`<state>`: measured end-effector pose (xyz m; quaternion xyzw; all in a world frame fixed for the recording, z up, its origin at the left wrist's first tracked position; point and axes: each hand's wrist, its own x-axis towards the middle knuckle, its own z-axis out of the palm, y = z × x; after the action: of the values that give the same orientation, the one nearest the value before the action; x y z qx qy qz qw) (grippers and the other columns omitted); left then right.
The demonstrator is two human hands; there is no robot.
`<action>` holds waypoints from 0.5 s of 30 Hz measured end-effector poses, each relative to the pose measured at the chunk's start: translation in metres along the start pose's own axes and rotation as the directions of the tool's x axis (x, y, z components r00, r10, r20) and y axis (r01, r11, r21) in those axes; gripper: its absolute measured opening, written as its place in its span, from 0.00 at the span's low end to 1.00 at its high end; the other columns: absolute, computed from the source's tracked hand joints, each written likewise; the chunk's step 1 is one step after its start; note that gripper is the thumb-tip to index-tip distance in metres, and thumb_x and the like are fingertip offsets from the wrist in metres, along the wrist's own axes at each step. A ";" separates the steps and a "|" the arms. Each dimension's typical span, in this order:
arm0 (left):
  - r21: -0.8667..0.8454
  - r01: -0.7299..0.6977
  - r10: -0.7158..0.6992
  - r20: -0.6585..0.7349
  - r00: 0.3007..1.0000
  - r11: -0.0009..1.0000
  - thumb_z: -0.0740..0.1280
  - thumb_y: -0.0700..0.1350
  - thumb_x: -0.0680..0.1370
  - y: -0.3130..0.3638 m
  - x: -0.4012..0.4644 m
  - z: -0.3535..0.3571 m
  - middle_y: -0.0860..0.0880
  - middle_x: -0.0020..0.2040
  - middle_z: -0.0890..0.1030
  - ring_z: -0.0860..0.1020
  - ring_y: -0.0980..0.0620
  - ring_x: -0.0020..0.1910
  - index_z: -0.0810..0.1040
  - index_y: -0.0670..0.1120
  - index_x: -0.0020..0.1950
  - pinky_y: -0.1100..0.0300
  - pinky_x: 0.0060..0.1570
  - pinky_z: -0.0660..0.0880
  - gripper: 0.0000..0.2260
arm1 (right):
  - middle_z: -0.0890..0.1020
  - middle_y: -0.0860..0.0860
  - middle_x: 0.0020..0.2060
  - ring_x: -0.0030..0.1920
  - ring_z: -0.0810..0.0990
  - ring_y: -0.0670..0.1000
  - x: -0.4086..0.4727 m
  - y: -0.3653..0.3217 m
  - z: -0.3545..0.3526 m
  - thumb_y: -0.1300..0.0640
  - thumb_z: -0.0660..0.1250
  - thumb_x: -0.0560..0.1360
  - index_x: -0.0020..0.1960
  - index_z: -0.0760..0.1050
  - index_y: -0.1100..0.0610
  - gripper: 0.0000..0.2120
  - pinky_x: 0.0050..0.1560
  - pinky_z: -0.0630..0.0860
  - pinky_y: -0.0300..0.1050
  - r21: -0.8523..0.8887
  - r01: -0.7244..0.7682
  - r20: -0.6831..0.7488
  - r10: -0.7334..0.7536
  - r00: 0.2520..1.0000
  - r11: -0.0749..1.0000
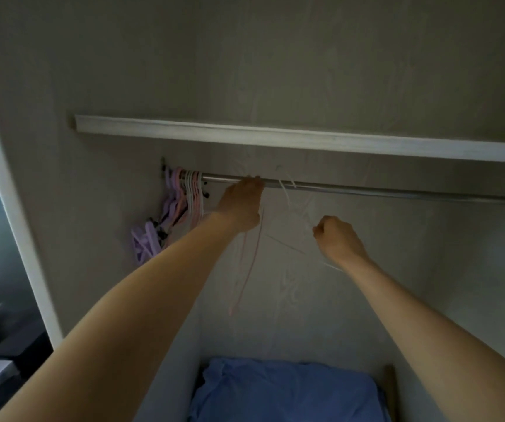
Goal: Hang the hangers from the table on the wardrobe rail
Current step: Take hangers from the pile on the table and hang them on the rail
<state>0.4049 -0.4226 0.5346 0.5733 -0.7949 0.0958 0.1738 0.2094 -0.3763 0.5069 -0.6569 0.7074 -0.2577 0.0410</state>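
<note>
- Gripping was split between two raised arms: the left hand (240, 205) reached up to the wardrobe rail (367, 190), its fingers curled at or over the bar, with a thin pink hanger (252, 257) trailing down just beneath it. Whether those fingers pinched that hanger's hook or only rested on the rail could not be told; motion blur hid the contact.
- Far left on the rail, a tight bunch of hung hangers (189, 193), pink, white and lilac, sat pressed against the wardrobe's side wall, with a few lilac ones sagging lower and looking tangled.
- Just right of the left hand, a pale white hanger (289, 196) crossed the rail at a slant, badly smeared; its hook seemed near the bar, but whether it was seated could not be read.
- Further right and lower, the right hand (338, 237) was closed into a fist, apparently around thin pale hanger wire that showed on both sides of it.
- My judgement: the main risk was a hook missing the rail and the hanger dropping onto the blue cloth (287, 391) below, since both pieces were slim, moving and hard to see in dim light.
- A second risk was the loose hangers snagging each other, because their arms crossed between the hands.
</note>
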 end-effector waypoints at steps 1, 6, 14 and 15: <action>0.035 -0.017 0.017 0.005 1.000 0.999 0.62 0.40 0.76 -0.001 0.004 0.002 0.47 0.78 0.50 0.50 0.48 0.78 0.51 0.43 0.78 0.53 0.74 0.51 0.32 | 0.78 0.61 0.57 0.56 0.78 0.59 0.000 -0.001 -0.003 0.55 0.54 0.81 0.59 0.73 0.63 0.16 0.46 0.68 0.42 -0.021 0.006 -0.002 -0.006 1.000 1.000; 0.020 -0.003 0.006 -0.135 0.991 1.000 0.61 0.39 0.77 -0.013 0.011 0.009 0.44 0.76 0.58 0.58 0.46 0.75 0.59 0.44 0.75 0.53 0.72 0.56 0.26 | 0.80 0.60 0.54 0.53 0.79 0.60 0.010 0.005 -0.013 0.55 0.54 0.80 0.56 0.75 0.60 0.14 0.48 0.73 0.45 -0.037 0.022 -0.027 -0.023 0.999 0.999; 0.114 0.300 -0.261 -0.269 0.927 0.947 0.61 0.41 0.75 -0.044 0.012 -0.002 0.41 0.63 0.72 0.71 0.41 0.63 0.62 0.46 0.72 0.51 0.60 0.66 0.25 | 0.80 0.58 0.54 0.53 0.79 0.60 0.014 -0.006 -0.016 0.65 0.56 0.76 0.61 0.71 0.54 0.16 0.50 0.74 0.47 -0.208 0.132 -0.094 -0.154 0.984 0.969; 0.120 0.310 -0.273 -0.254 0.928 0.943 0.62 0.42 0.75 -0.049 0.012 -0.002 0.41 0.63 0.72 0.71 0.41 0.63 0.64 0.46 0.71 0.51 0.61 0.66 0.25 | 0.80 0.58 0.54 0.53 0.79 0.60 0.016 -0.007 -0.016 0.66 0.56 0.76 0.61 0.71 0.55 0.16 0.50 0.74 0.47 -0.220 0.147 -0.100 -0.172 0.980 0.964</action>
<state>0.4481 -0.4483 0.5382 0.6819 -0.6645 0.1985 0.2324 0.2075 -0.3862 0.5281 -0.6959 0.6767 -0.2220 -0.0922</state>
